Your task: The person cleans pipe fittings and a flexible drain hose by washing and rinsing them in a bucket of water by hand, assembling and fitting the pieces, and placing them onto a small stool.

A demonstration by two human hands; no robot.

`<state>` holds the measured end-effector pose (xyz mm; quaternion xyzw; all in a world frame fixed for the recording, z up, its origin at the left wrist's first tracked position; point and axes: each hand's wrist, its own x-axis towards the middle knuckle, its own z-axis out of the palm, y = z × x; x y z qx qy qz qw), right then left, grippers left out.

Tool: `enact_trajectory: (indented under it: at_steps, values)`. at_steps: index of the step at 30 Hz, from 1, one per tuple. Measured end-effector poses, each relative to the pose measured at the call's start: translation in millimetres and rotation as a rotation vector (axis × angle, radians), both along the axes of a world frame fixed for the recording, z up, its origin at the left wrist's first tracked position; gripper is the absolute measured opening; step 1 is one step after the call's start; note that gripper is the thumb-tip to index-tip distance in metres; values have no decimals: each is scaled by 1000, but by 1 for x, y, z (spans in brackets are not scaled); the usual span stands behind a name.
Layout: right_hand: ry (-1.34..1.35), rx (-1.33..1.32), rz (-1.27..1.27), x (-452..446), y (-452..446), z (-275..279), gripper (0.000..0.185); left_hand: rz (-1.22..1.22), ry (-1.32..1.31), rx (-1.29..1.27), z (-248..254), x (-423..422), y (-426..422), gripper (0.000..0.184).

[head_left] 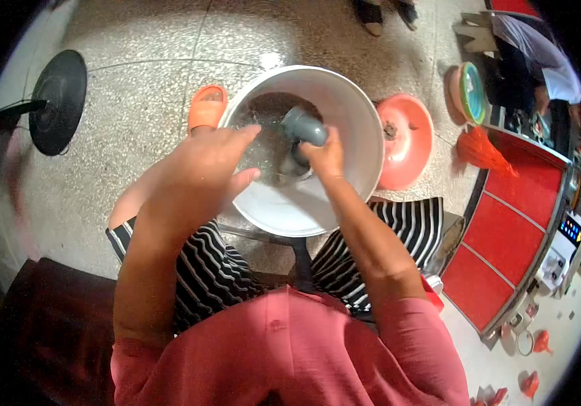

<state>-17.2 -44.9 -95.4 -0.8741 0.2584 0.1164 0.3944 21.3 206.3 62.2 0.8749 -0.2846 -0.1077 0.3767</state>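
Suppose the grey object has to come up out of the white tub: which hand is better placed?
Right, I'd judge: the right hand grips the grey object inside the white tub, while the left hand is open, thumb apart, with nothing visible in it.

Speckled floor (135,101), red cabinets (502,233)

Floor pale, thin joint lines, bright glare (270,59) top centre. Right: cabinets with light trim, counter (546,254) above, whitish wall (568,345) behind. Lower left: dark brown furniture (67,325), possibly a seat; dim.
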Motion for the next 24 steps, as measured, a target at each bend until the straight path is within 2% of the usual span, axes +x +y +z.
enact_trajectory:
  at_steps: [3, 5, 8, 9, 12, 13, 15, 16, 17, 19, 20, 21, 22, 23, 24]
  values:
    - [130, -27, 87, -17, -10, -1, 61, 28, 29, -63, 11, -3, -1, 49]
    - [159, -19, 114, -7, -12, -25, 65, 11, 49, 38, 15, 6, -3, 49]
    - [375, 468, -300, -5, 1, -40, 62, 3, 151, 114, 16, 0, -1, 49]
    - [504, 528, -398, 3, 8, -38, 58, 2, 173, 126, 14, 4, -2, 50]
    - [707, 755, -648, -5, 7, -99, 55, -10, 225, 119, 12, 6, 0, 51]
    - [739, 833, -750, -7, 14, -109, 55, -17, 273, 188, 14, 7, -1, 52]
    - [695, 880, -875, -13, 30, -132, 52, -38, 364, 314, 21, 13, -7, 54]
    - [543, 1269, -867, -26, 28, -165, 45, -19, 409, 380, 29, 15, -11, 55]
    - [409, 1218, -1120, -21, 43, -160, 40, -17, 444, 408, 35, 19, -17, 56]
    - [106, 971, -1107, -19, 59, -127, 57, -44, 475, 454, 35, 17, -22, 59]
    - [329, 762, -1212, -17, 58, -163, 57, -63, 485, 500, 31, 13, -19, 62]
    - [284, 872, -1291, -31, 59, -215, 56, -76, 473, 489, 32, 10, -23, 62]
    - [344, 977, -1421, 1, 69, -147, 49, -73, 462, 518, 38, 5, -20, 63]
    - [307, 1071, -1429, -25, 65, -215, 43, -68, 453, 551, 42, 1, -20, 63]
    - [341, 1208, -1371, -27, 58, -215, 41, -70, 459, 542, 41, -1, -25, 63]
